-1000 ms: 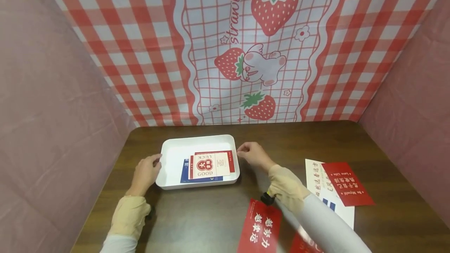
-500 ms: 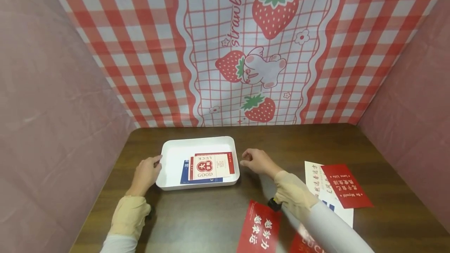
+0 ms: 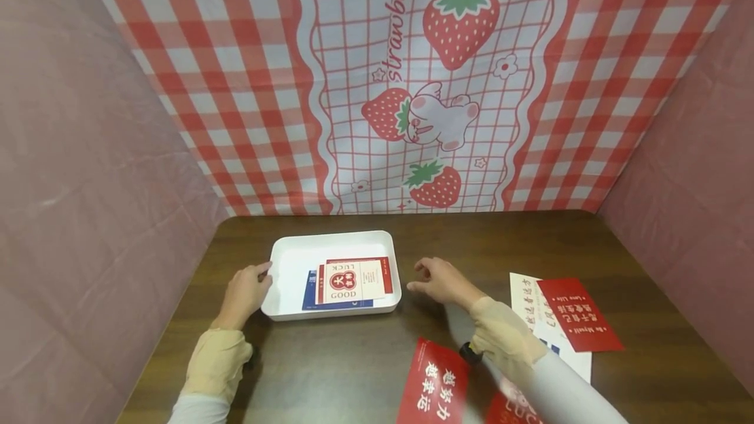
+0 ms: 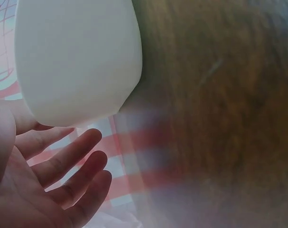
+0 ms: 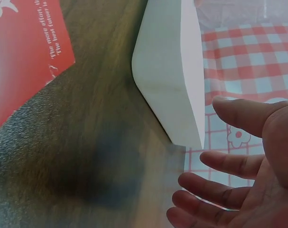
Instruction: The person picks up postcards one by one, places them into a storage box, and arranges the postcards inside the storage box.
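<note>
Head view, white tray (image 3: 291,257) of cards (image 3: 346,283) sat lower centre-left, left hand (image 3: 244,291) touched its left rim, right hand (image 3: 443,280) hung just right, left wrist view, fingers spread lower left, right wrist view, fingers lay apart lower right.

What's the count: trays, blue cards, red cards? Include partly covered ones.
White tray: 1
Blue card: 1, in the tray
Red cards: 4 visible (1 in the tray, 3 on the table, one partly behind the right sleeve)
Total: 6
</note>
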`<state>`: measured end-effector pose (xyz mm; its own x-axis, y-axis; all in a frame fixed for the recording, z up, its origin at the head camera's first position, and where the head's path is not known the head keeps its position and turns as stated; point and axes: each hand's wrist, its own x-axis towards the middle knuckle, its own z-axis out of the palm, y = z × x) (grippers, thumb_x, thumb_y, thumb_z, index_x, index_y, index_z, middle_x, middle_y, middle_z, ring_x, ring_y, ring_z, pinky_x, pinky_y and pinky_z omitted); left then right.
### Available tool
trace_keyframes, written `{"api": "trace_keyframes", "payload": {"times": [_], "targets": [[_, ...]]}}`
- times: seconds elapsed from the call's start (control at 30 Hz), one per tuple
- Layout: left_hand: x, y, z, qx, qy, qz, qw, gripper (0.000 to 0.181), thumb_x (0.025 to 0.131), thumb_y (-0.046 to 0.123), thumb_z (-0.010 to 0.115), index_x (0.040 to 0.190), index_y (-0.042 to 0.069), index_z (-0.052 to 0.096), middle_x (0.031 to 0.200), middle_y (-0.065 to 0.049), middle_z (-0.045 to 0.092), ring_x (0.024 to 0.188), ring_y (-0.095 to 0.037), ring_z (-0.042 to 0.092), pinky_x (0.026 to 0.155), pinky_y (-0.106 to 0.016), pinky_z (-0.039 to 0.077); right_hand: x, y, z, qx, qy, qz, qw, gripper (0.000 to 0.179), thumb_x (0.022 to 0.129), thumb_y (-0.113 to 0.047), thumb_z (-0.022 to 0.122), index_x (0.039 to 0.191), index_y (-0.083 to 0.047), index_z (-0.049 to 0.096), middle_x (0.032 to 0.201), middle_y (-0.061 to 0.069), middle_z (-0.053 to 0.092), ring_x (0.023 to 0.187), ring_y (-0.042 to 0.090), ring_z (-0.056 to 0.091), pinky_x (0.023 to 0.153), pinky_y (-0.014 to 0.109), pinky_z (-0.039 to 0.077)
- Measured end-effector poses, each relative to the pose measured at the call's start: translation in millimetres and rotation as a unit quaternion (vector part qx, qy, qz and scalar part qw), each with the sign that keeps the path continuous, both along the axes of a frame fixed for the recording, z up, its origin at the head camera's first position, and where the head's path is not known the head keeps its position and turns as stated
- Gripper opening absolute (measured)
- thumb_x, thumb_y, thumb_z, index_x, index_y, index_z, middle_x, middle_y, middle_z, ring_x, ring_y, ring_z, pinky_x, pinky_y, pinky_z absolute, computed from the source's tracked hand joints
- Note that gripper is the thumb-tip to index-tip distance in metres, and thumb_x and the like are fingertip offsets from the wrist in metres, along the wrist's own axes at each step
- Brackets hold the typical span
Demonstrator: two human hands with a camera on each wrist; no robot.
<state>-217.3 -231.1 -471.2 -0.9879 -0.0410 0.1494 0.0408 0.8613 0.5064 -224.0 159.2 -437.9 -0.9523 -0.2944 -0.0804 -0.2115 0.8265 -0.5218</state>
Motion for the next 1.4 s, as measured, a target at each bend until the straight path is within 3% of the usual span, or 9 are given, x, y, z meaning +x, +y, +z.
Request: {"api": "trace_keyframes", "payload": {"times": [0.4,0.67,0.87,1.1,1.4], "targets": [[0.9,2.2,-0.7,0.004,0.000,0.004,1.0000,0.037,0.091,0.010,0.055,0.124,-0.005,0.063,0.122,-0.030,0.062,0.114,-0.049,0.057,0.096,-0.058,0.045,18.9,4,-2.9,0.042,-0.014,-0.012,0.9989,0.064,0.076,-0.038,0.081,0.126,-0.003,0.059,0.121,0.017,0.061,0.112,0.034,0.058,0.096,0.051,0.049],[1.6,3.0,-2.5,0.006,0.000,0.006,1.0000,0.038,0.091,0.011,0.055,0.125,-0.003,0.063,0.121,-0.028,0.064,0.111,-0.047,0.060,0.093,-0.058,0.046,36.4,7,-8.8,0.060,-0.007,-0.008,0.9981,0.079,0.068,-0.045,0.085,0.129,-0.003,0.057,0.123,0.020,0.056,0.115,0.038,0.055,0.096,0.054,0.048],[0.1,2.9,-1.6,0.004,-0.005,0.010,0.9999,0.038,0.092,0.012,0.054,0.125,-0.004,0.062,0.122,-0.029,0.063,0.114,-0.049,0.057,0.096,-0.059,0.045,44.6,7,-9.5,0.069,-0.017,0.016,0.9973,0.091,0.063,-0.050,0.086,0.135,-0.005,0.054,0.119,0.016,0.055,0.111,0.033,0.054,0.093,0.053,0.050],[-0.4,5.0,-0.5,0.003,-0.004,0.010,0.9999,0.037,0.091,0.012,0.054,0.124,-0.003,0.063,0.122,-0.029,0.063,0.114,-0.049,0.057,0.095,-0.059,0.045,58.7,12,-11.4,0.074,-0.024,0.036,0.9963,0.094,0.061,-0.051,0.087,0.135,-0.004,0.053,0.122,0.016,0.055,0.114,0.033,0.053,0.094,0.056,0.048],[1.6,2.8,1.4,0.007,0.000,0.008,0.9999,0.036,0.091,0.011,0.054,0.123,-0.003,0.064,0.120,-0.028,0.065,0.113,-0.047,0.059,0.095,-0.058,0.046,78.1,16,-13.2,0.106,0.002,0.067,0.9921,0.105,0.053,-0.057,0.087,0.135,-0.002,0.052,0.119,0.018,0.056,0.111,0.037,0.053,0.094,0.057,0.047]]}}
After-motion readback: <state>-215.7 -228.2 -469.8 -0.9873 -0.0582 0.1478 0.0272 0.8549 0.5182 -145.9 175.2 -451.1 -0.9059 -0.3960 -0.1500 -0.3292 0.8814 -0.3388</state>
